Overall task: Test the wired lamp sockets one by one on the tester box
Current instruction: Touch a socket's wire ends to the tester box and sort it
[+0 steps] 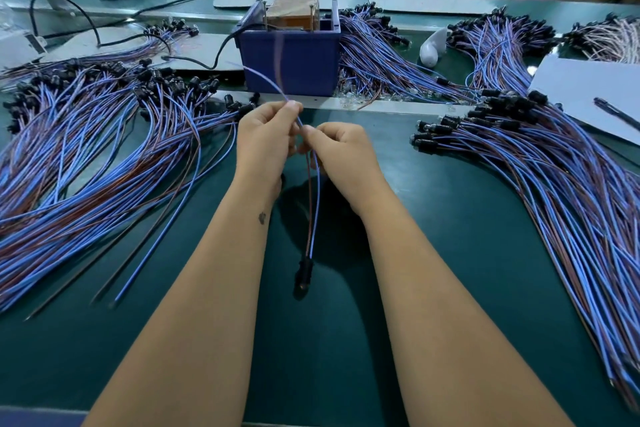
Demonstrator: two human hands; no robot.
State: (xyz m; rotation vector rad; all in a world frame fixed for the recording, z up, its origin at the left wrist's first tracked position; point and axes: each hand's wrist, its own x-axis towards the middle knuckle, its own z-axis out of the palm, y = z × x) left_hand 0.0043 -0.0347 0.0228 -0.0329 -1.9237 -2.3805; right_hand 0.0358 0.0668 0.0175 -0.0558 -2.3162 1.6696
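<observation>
While your two hands meet over the middle of the green bench (450, 253), one socket (304, 270) hangs below them on its wires (313, 211), black and blurred, just above the bench surface. Your left hand (266, 142) has its grip clenched on the blue wire: thumb and fingertips pinch it near the top, and the free end arcs up and away to the left, toward the tester box (291, 59). Your right hand (341, 152) is grasping the same wires just beside the left, fingers curled round them; the brown and blue leads drop from that grip straight down to the socket. The two hands are almost touching at the fingertips.

The box stands at the far edge of the bench, straight ahead of your hands and well apart from them. It is a dark blue bin with a brownish block (292, 12) standing up in it, and a black cable (221, 48) leaves it to the left. You cannot tell from here what contacts it carries.

On your left lies a big pile (86, 149) of sockets with blue and brown wires, fanned across the bench with the black heads at the far end. On your right lies a second pile (540, 177), heads toward the middle. More bundles (381, 55) lie behind the box on the right, beside a white bulb (433, 47). A pen (616, 113) lies on a white sheet (588, 87) at the far right.
</observation>
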